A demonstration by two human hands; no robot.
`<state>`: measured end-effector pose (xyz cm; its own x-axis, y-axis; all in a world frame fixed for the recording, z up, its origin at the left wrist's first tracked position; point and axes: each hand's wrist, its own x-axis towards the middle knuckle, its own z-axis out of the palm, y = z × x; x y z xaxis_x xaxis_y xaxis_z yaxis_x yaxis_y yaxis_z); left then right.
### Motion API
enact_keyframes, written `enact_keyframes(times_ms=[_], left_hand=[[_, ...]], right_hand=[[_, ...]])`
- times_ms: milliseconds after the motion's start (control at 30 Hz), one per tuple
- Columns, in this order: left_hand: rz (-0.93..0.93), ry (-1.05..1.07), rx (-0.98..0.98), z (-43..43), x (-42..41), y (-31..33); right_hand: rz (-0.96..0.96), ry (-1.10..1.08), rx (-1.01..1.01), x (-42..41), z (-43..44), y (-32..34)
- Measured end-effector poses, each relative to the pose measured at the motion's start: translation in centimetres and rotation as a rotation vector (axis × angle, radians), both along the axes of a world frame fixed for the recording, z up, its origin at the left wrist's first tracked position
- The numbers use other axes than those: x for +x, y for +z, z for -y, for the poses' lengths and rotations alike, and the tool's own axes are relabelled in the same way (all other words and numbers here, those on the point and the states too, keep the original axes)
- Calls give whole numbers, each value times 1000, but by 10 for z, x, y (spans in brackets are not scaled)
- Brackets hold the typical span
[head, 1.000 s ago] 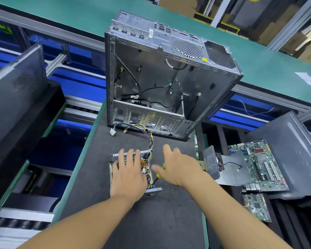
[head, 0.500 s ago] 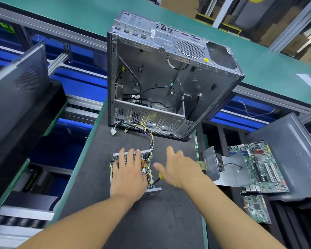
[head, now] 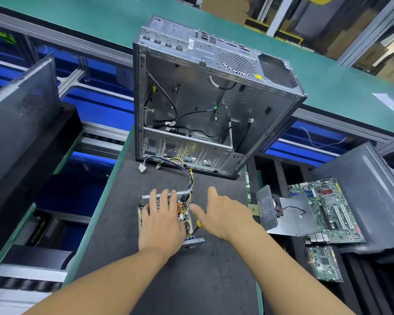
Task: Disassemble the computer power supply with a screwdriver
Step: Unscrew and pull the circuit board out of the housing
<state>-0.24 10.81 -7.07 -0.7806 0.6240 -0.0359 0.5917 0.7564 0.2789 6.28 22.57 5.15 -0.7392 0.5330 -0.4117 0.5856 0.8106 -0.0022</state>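
the power supply (head: 183, 210) lies on the dark mat (head: 191, 280) right under the left hand (head: 162, 221), open on top, with copper coils and capacitors showing along the thumb side. the left hand lies flat on it, fingers straight and spread, fingertips reaching the perforated far wall. the palm hides most of the inside.

just beside that thumb, the right hand (head: 223, 214) hovers with its back to the camera, thumb stretched toward the power supply and forefinger straight. its other fingers are hidden behind the palm. a yellow bit of the screwdriver (head: 198, 223) peeks out under the right thumb, a dark shaft slanting toward the power supply's near corner. whether the right hand grasps it cannot be told.

a bundle of coloured wires (head: 190, 176) runs from the power supply's far corner, beyond the left fingertips, to a white plug (head: 142, 167) on the mat. farther beyond both hands stands the open computer case (head: 214, 105), loose black cables inside.

on the outer side of the right hand, off the mat, lie a grey metal part with a small fan (head: 267, 209), a green motherboard (head: 328, 210) and a smaller board (head: 323, 263). out past the left hand leans a dark panel (head: 16, 119), cut off by the frame edge.
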Motion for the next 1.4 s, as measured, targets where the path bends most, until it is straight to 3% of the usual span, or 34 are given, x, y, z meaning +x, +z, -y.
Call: enact_keyframes(times_ms=[100, 300, 533, 800, 967, 1067, 1167, 1300, 1400], left_hand=[[-1, -8, -6, 0, 0, 1], [-11, -11, -17, 0, 0, 1], [8, -6, -17, 0, 0, 0], [-5, -13, -21, 0, -1, 0], [0, -10, -17, 0, 0, 0], [2, -12, -12, 0, 0, 0], [1, -12, -8, 0, 0, 1], [4, -21, -22, 0, -1, 0], [5, -16, -15, 0, -1, 0]], right_hand=[[-43, 52, 67, 2, -1, -3], [-5, -12, -214, -1, -8, 4], [-30, 40, 143, 3, -1, -5], [-34, 96, -150, -2, -1, 1], [17, 35, 79, -2, 2, -4], [-54, 52, 124, -2, -1, -7], [-117, 65, 10, 2, -7, -6], [-27, 6, -235, 3, -11, 1], [-7, -10, -125, 4, -9, 0]])
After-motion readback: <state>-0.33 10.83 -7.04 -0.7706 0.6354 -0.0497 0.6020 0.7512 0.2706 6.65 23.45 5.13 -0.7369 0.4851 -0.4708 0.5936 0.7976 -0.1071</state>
